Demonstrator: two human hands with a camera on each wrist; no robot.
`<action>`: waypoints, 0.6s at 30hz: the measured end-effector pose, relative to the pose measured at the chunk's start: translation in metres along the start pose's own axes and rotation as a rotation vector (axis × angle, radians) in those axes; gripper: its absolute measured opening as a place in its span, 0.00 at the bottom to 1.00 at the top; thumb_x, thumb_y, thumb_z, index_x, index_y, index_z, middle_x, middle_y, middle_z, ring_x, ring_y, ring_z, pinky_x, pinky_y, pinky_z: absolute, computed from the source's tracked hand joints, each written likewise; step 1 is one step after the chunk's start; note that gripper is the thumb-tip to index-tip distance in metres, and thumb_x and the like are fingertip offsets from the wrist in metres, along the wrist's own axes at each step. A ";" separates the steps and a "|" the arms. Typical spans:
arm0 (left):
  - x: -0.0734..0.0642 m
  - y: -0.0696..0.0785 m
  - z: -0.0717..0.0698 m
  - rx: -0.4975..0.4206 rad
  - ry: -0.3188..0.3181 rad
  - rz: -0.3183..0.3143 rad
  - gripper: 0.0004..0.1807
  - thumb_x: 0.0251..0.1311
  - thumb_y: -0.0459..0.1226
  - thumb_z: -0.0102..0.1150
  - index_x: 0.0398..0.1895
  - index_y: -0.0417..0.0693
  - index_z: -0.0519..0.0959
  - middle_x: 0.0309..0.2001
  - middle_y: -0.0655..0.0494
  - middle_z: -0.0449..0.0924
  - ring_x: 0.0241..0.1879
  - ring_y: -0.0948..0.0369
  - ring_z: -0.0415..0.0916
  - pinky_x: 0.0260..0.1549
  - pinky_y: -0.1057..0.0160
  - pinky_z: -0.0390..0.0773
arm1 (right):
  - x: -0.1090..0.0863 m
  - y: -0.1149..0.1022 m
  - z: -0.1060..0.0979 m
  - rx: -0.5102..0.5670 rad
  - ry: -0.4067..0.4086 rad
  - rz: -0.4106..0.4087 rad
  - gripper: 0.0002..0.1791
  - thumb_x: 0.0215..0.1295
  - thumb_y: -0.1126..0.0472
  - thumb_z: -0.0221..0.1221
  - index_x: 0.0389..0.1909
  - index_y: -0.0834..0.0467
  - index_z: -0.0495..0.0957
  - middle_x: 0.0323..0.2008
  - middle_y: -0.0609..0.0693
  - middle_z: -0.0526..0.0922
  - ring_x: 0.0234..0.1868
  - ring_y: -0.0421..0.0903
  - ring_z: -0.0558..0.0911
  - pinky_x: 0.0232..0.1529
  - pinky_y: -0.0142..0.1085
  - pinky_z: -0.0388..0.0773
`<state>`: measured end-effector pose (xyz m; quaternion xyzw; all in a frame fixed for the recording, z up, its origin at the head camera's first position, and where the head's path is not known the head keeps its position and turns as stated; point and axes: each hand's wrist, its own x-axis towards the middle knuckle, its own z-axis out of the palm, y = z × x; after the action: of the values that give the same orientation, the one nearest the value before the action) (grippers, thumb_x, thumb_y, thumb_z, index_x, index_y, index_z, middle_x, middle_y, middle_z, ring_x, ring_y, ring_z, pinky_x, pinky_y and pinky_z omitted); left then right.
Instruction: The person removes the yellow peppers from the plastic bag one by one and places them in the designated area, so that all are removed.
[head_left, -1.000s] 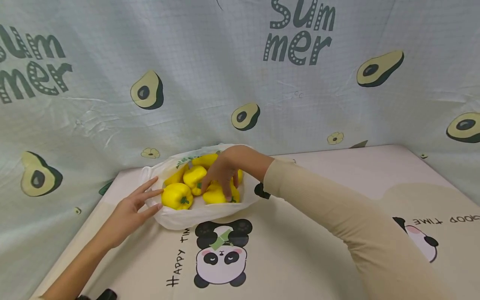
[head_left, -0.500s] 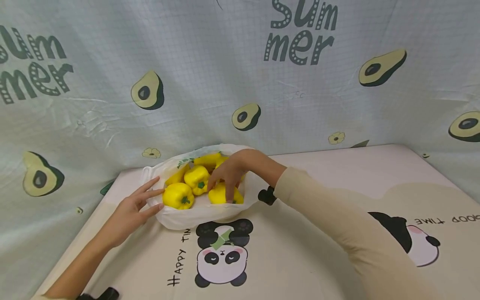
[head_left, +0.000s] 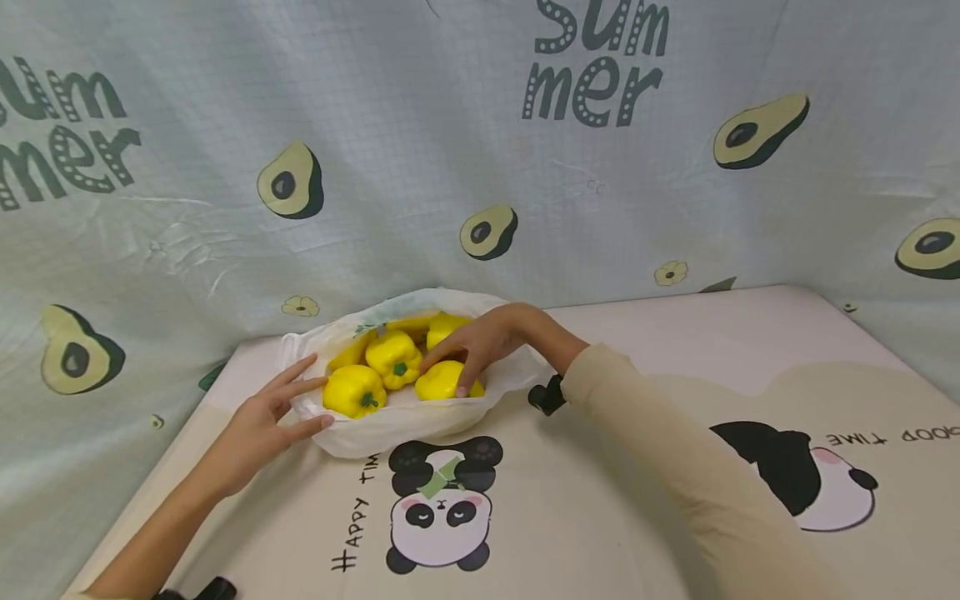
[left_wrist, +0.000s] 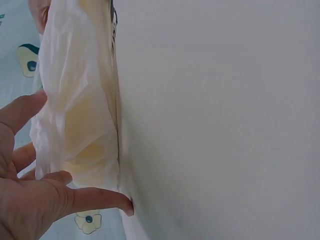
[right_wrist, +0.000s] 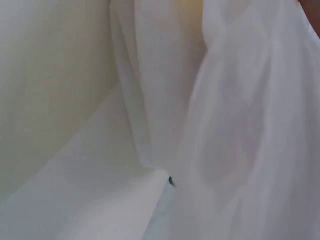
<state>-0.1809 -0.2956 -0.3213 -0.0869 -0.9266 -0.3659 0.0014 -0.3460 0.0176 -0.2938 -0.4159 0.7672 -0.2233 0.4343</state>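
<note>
A white plastic bag (head_left: 405,435) lies with its mouth spread, holding several yellow bell peppers. My right hand (head_left: 483,343) reaches in over the right rim and grips a bell pepper (head_left: 438,383), thumb at its near side and fingers across its far side. My left hand (head_left: 255,433) is at the bag's left edge, fingers spread, fingertips against the plastic. In the left wrist view, the left hand's fingers (left_wrist: 97,198) are extended beside the bag (left_wrist: 75,100). White plastic (right_wrist: 225,125) fills much of the right wrist view, where the grip is hidden.
Two more bell peppers, one at the left (head_left: 354,392) and one in the middle (head_left: 393,357), sit near the gripped one. Long yellow shapes lie behind them. The table (head_left: 570,517) has a printed panda cover. An avocado-print curtain (head_left: 390,125) rises behind the bag.
My right hand has shifted slightly right and its thumb and fingers have closed round the bell pepper, uncovering yellow ones behind it. The left hand has stayed at the bag's edge.
</note>
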 end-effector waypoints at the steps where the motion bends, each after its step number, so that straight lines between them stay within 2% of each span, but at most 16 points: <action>1: 0.000 0.001 0.001 0.002 0.003 -0.003 0.39 0.62 0.48 0.70 0.71 0.40 0.70 0.82 0.53 0.46 0.79 0.43 0.44 0.67 0.46 0.56 | 0.000 0.000 -0.001 -0.001 0.001 -0.001 0.41 0.64 0.57 0.70 0.76 0.46 0.64 0.77 0.46 0.57 0.73 0.44 0.56 0.74 0.38 0.57; 4: 0.000 0.005 0.006 0.018 0.026 -0.023 0.42 0.61 0.50 0.71 0.73 0.40 0.68 0.82 0.49 0.46 0.78 0.41 0.44 0.68 0.40 0.58 | -0.002 -0.005 -0.004 0.009 -0.009 0.018 0.40 0.63 0.57 0.70 0.76 0.48 0.65 0.76 0.47 0.59 0.72 0.44 0.59 0.72 0.36 0.61; 8: 0.001 0.010 0.009 0.020 0.057 -0.067 0.39 0.67 0.53 0.64 0.73 0.39 0.67 0.81 0.45 0.46 0.77 0.38 0.45 0.68 0.36 0.58 | -0.004 -0.017 -0.007 0.020 -0.010 0.063 0.41 0.62 0.58 0.71 0.75 0.51 0.66 0.74 0.47 0.60 0.69 0.45 0.61 0.68 0.34 0.66; 11: 0.002 0.011 0.011 0.026 0.073 -0.092 0.38 0.69 0.54 0.60 0.72 0.39 0.67 0.81 0.44 0.46 0.76 0.37 0.47 0.68 0.34 0.58 | -0.007 -0.025 -0.009 -0.001 0.013 0.080 0.42 0.60 0.59 0.72 0.75 0.51 0.66 0.74 0.47 0.60 0.69 0.45 0.62 0.67 0.33 0.67; 18: 0.005 0.009 0.014 0.064 0.083 -0.098 0.41 0.63 0.50 0.68 0.71 0.35 0.67 0.80 0.39 0.48 0.72 0.35 0.54 0.65 0.33 0.62 | -0.010 -0.030 -0.008 -0.019 0.079 0.080 0.43 0.59 0.57 0.73 0.75 0.49 0.66 0.76 0.47 0.58 0.69 0.45 0.62 0.71 0.36 0.62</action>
<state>-0.1833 -0.2789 -0.3249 -0.0259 -0.9400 -0.3392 0.0249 -0.3368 0.0094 -0.2639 -0.3799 0.8018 -0.2146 0.4083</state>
